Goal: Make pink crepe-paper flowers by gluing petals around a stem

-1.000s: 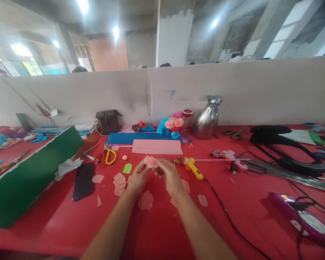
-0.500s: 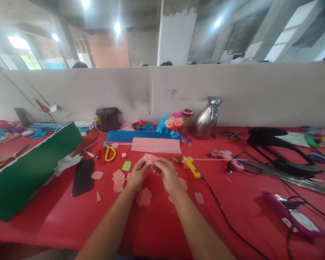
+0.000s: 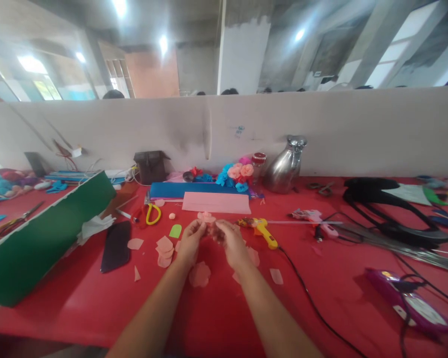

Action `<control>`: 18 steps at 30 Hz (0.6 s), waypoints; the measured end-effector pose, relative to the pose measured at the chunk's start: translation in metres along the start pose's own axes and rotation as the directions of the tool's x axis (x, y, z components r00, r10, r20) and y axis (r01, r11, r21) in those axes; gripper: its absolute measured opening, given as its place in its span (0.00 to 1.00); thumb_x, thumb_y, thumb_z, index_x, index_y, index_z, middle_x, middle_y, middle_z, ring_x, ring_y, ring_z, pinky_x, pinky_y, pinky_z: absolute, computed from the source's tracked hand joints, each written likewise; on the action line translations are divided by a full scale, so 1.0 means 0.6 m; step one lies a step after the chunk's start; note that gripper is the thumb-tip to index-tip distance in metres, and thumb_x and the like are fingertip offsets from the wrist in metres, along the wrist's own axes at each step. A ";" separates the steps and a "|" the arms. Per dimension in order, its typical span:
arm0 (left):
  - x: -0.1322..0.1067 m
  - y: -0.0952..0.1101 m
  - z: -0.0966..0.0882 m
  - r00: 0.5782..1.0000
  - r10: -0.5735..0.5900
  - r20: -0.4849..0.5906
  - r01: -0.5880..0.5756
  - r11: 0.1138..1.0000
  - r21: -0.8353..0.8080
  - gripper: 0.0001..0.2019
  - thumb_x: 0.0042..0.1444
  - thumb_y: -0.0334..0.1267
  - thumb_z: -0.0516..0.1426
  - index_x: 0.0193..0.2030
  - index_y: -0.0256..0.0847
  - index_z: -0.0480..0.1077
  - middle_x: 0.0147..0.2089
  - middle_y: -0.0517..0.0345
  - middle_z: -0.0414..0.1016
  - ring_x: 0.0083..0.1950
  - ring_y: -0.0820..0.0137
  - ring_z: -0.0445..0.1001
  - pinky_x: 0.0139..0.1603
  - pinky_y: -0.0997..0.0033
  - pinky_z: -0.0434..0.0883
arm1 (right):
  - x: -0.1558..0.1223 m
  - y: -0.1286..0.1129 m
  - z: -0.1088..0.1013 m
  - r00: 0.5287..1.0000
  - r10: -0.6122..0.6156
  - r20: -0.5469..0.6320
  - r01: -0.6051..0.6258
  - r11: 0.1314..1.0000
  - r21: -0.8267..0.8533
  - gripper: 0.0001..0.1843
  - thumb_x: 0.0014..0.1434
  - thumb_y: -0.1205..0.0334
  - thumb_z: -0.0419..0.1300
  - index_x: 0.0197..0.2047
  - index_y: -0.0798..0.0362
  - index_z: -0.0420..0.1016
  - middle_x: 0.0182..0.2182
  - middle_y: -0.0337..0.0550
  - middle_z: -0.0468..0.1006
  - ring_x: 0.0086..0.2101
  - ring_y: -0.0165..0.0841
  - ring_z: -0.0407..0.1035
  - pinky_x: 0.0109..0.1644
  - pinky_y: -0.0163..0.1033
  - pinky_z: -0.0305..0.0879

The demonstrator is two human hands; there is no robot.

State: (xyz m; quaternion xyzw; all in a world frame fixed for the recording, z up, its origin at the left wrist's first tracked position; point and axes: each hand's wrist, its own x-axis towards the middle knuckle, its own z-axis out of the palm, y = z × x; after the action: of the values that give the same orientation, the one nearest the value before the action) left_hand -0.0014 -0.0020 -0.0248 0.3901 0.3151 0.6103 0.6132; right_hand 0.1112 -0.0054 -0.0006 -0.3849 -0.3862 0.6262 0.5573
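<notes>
Paper flower (image 3: pixel 207 217) between scissors (image 3: pixel 149 215) and glue gun (image 3: pixel 263 229); probably a phone (image 3: pixel 115 246) leftmost.

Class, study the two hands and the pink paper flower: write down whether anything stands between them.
Nothing visible does. The left hand and right hand both pinch the paper flower directly. Cut petals lie on the table beneath, and the glue gun sits off to the right.

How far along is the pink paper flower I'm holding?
Done: loose petals are cut and lie on the red table, and finished flowers stand by the partition. In hand: left hand and right hand pinch a small pink paper flower between their fingers, above the table. Left, likely: the loose petals are not yet on it, and the yellow glue gun lies untouched beside the right hand.
</notes>
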 end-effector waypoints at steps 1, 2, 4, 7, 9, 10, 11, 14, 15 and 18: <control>0.000 0.000 -0.001 1.000 -0.003 -0.021 0.003 1.000 -0.007 0.12 0.50 0.44 0.60 0.27 0.37 0.67 0.26 0.61 0.69 0.28 0.76 0.67 0.34 0.74 0.65 | 0.001 0.001 0.000 1.000 0.007 -0.023 -0.007 1.000 -0.004 0.09 0.46 0.55 0.61 0.23 0.53 0.73 0.19 0.37 0.72 0.20 0.27 0.60 0.23 0.33 0.50; 0.000 0.001 -0.002 0.999 -0.004 -0.042 0.004 1.000 -0.012 0.12 0.49 0.44 0.61 0.27 0.36 0.67 0.26 0.60 0.69 0.28 0.76 0.67 0.34 0.75 0.65 | 0.002 0.001 0.000 0.999 0.012 -0.046 -0.013 1.000 -0.009 0.09 0.45 0.55 0.61 0.23 0.53 0.73 0.18 0.37 0.72 0.20 0.27 0.60 0.23 0.33 0.50; 0.000 0.001 -0.004 0.997 -0.012 -0.070 0.011 1.000 -0.019 0.12 0.48 0.44 0.62 0.26 0.36 0.68 0.26 0.60 0.69 0.28 0.77 0.66 0.34 0.75 0.64 | 0.003 0.002 -0.001 0.996 0.009 -0.092 -0.012 1.000 -0.025 0.10 0.43 0.54 0.62 0.22 0.52 0.73 0.18 0.37 0.72 0.20 0.28 0.61 0.23 0.34 0.51; -0.001 0.001 -0.006 0.996 -0.053 -0.073 0.050 0.998 -0.044 0.12 0.47 0.43 0.62 0.27 0.36 0.69 0.25 0.60 0.70 0.27 0.78 0.66 0.32 0.77 0.63 | 0.004 0.004 -0.001 0.993 -0.035 -0.111 0.024 0.995 -0.097 0.10 0.44 0.54 0.63 0.25 0.52 0.75 0.18 0.37 0.71 0.20 0.28 0.60 0.24 0.34 0.52; 0.000 0.000 -0.006 0.995 -0.082 -0.059 0.078 0.995 -0.065 0.11 0.46 0.42 0.63 0.28 0.36 0.70 0.25 0.60 0.70 0.27 0.78 0.67 0.31 0.77 0.62 | 0.005 0.006 0.000 0.994 -0.071 -0.088 0.058 0.987 -0.149 0.09 0.44 0.56 0.63 0.27 0.52 0.77 0.18 0.36 0.71 0.20 0.27 0.59 0.24 0.34 0.52; 0.000 0.000 -0.006 0.995 -0.091 -0.049 0.087 0.993 -0.073 0.11 0.46 0.41 0.63 0.29 0.36 0.70 0.25 0.60 0.70 0.26 0.78 0.67 0.31 0.77 0.63 | 0.005 0.007 0.000 0.994 -0.083 -0.071 0.070 0.984 -0.162 0.09 0.44 0.56 0.64 0.28 0.52 0.77 0.19 0.36 0.72 0.21 0.27 0.60 0.25 0.34 0.53; -0.001 0.000 -0.006 0.995 -0.096 -0.040 0.093 0.993 -0.077 0.11 0.46 0.41 0.63 0.29 0.35 0.70 0.24 0.60 0.70 0.26 0.77 0.67 0.31 0.77 0.63 | 0.005 0.008 0.001 0.994 -0.090 -0.056 0.079 0.983 -0.166 0.10 0.44 0.56 0.64 0.29 0.53 0.77 0.20 0.37 0.73 0.21 0.28 0.61 0.25 0.34 0.54; -0.002 0.001 -0.005 0.995 -0.098 -0.015 0.097 0.993 -0.070 0.11 0.46 0.41 0.63 0.29 0.35 0.71 0.24 0.59 0.71 0.26 0.77 0.67 0.31 0.77 0.63 | 0.003 0.008 0.005 0.993 -0.102 -0.053 0.093 0.984 -0.153 0.11 0.43 0.56 0.65 0.30 0.53 0.77 0.22 0.39 0.74 0.24 0.30 0.64 0.28 0.35 0.58; -0.002 0.002 -0.004 0.995 -0.097 -0.008 0.097 0.993 -0.066 0.10 0.47 0.41 0.63 0.29 0.35 0.71 0.25 0.59 0.71 0.26 0.78 0.67 0.31 0.77 0.63 | 0.002 0.008 0.007 0.992 -0.105 -0.064 0.095 0.985 -0.147 0.11 0.43 0.56 0.65 0.30 0.52 0.77 0.22 0.39 0.74 0.25 0.31 0.65 0.28 0.36 0.59; -0.004 0.003 0.000 0.996 -0.086 0.003 0.086 0.994 -0.073 0.10 0.47 0.40 0.63 0.30 0.36 0.71 0.25 0.61 0.70 0.27 0.78 0.67 0.32 0.77 0.63 | 0.000 0.008 0.010 0.990 -0.105 -0.094 0.092 0.987 -0.132 0.11 0.42 0.57 0.66 0.31 0.52 0.77 0.21 0.37 0.73 0.24 0.30 0.64 0.28 0.36 0.60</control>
State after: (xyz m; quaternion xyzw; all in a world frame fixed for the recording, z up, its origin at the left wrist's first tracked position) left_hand -0.0024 -0.0048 -0.0234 0.3537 0.3092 0.5945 0.6526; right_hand 0.1036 -0.0063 -0.0026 -0.4311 -0.4153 0.5516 0.5809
